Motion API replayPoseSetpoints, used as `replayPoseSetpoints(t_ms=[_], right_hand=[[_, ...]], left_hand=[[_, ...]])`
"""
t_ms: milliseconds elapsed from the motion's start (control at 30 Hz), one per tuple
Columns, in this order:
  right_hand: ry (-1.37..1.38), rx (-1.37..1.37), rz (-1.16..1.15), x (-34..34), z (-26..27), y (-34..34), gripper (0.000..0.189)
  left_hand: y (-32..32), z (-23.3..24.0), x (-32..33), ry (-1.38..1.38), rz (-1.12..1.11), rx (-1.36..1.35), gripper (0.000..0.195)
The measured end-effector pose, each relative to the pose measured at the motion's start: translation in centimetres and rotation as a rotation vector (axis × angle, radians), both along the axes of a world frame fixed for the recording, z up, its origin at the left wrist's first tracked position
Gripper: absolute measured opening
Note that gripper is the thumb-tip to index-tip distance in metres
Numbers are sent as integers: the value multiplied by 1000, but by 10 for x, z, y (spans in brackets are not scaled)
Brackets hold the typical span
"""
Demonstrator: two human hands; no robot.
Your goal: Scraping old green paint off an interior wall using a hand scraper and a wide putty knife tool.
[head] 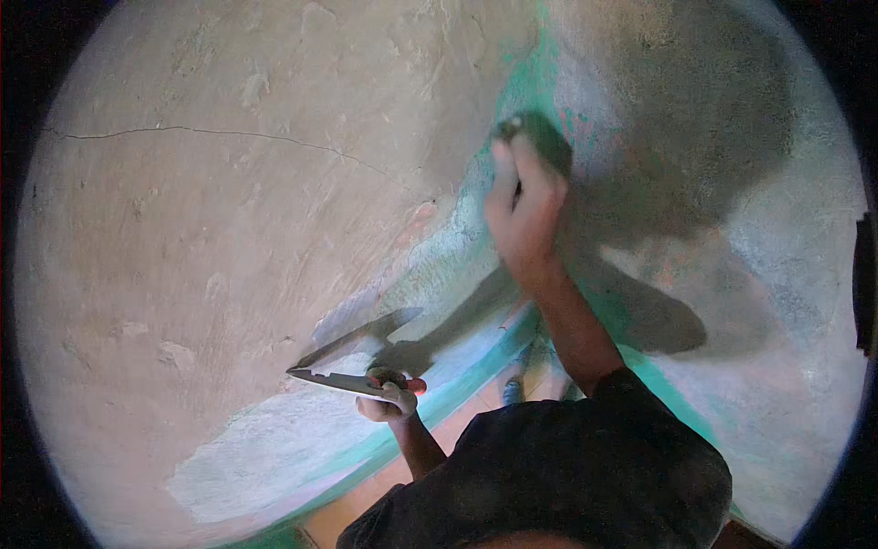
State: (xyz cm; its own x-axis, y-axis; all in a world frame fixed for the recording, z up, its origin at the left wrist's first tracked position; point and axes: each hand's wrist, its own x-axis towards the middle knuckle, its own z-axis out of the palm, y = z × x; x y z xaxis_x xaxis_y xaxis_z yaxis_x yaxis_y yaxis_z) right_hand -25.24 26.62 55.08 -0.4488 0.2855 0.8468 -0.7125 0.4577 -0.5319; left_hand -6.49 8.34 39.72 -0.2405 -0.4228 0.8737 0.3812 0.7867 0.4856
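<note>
Blurred by motion, my right hand (528, 206) is raised against the wall (274, 206) near a corner. Its fingers are closed around a dark rounded object (549, 141) that I cannot identify more closely. Green paint shows on the wall around it. Lower and to the left, my left hand (389, 406) grips a plastering trowel (336, 379) with a flat metal blade and a red handle (416, 386). The blade's tip points left, close to the wall; contact cannot be made out.
A thin crack (260, 134) crosses the rough beige plaster at the upper left. Bluish-white patches (267, 439) and a green band (466, 384) run along the lower wall. Orange floor tiles (363, 504) lie below. A dark object (864, 285) stands at the right rim.
</note>
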Motion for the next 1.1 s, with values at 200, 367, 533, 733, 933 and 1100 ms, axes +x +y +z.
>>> replayPoseSetpoints(t_ms=[200, 367, 533, 733, 933, 1100], right_hand=[[-19, -42, -16, -11, 33, 9, 17], [70, -67, -44, -8, 25, 2, 19], [-33, -64, 12, -9, 42, 5, 24], [-10, -6, 80, 12, -11, -11, 22], [-50, -39, 19, 0, 24, -1, 13], [-105, 19, 66, 17, -8, -9, 16]], left_hand=[[-5, -5, 2, -17, 20, -16, 43], [-3, -2, 3, -38, 15, -34, 41], [-5, 0, 1, 2, -25, -69, 43], [-2, 0, 1, -54, 31, -7, 49], [-7, -16, 7, -88, 29, 81, 50], [-9, -16, 8, -48, 38, 46, 48]])
